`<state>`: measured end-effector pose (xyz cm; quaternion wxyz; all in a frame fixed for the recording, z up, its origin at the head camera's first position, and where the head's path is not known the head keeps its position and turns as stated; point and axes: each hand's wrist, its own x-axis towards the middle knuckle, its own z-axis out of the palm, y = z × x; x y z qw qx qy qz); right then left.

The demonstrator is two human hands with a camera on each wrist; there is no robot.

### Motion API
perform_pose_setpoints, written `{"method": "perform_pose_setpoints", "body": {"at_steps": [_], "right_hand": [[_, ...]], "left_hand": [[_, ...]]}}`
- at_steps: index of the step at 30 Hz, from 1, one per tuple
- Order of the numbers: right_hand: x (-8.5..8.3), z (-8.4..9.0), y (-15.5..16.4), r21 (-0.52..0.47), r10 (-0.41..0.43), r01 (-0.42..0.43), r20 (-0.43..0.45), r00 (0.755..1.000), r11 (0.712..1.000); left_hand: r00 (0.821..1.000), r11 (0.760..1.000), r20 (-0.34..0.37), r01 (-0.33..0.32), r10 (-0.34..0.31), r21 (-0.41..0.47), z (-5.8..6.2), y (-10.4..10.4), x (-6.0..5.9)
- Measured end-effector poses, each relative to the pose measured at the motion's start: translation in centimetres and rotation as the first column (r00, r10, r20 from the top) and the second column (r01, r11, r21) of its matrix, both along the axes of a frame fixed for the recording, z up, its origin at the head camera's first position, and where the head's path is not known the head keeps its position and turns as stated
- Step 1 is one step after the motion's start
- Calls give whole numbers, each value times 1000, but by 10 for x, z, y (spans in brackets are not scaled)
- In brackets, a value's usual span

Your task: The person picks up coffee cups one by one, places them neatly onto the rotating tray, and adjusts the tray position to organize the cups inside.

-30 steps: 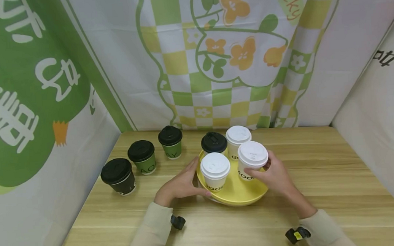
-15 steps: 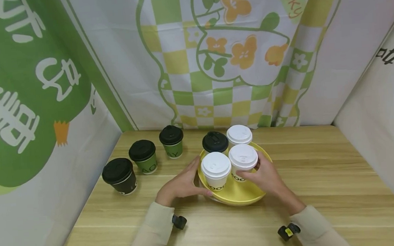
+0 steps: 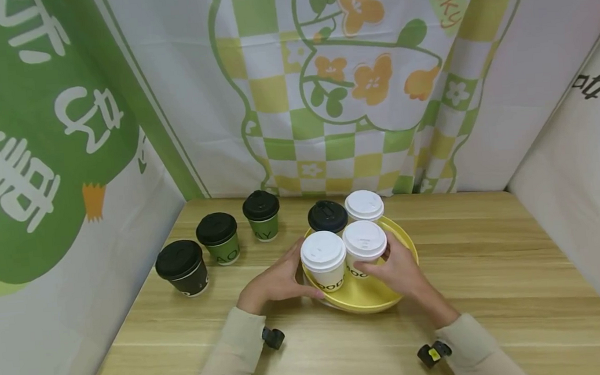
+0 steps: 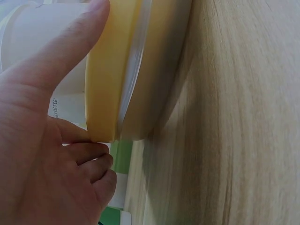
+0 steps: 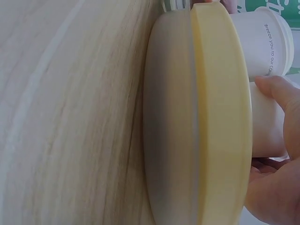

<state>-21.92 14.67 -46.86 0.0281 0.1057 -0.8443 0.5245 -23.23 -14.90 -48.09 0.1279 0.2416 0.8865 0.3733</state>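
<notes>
Inside right grip (image 3: 399,270) — white cup (image 3: 365,242), upright over yellow tray (image 3: 364,294).

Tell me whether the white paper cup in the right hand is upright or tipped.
Upright: the white paper cup has its round white lid on top, the right hand gripping its side.

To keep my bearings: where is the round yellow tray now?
In the head view, the round yellow tray sits slightly right of centre, with the left hand gripping its left rim and the green paper cups with black lids further left.
</notes>
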Motion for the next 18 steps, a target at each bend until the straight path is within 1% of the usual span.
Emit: {"method": "perform_pose_setpoints", "body": {"at_steps": [7,12,18], "right_hand": [[0,0,-1,-7,5,-4,13,1000,1000],[0,-1,4,4,39,-39,9,999,999],[6,6,25,69,91,-92,20,996,993]], "left_hand": [[1000,1000,-1,-1,1,1,-1,-1,0],[1000,1000,-7,-1,1,1,-2,-1,0],[1000,1000,-8,5,-5,-2,-2,-3,-1]]}}
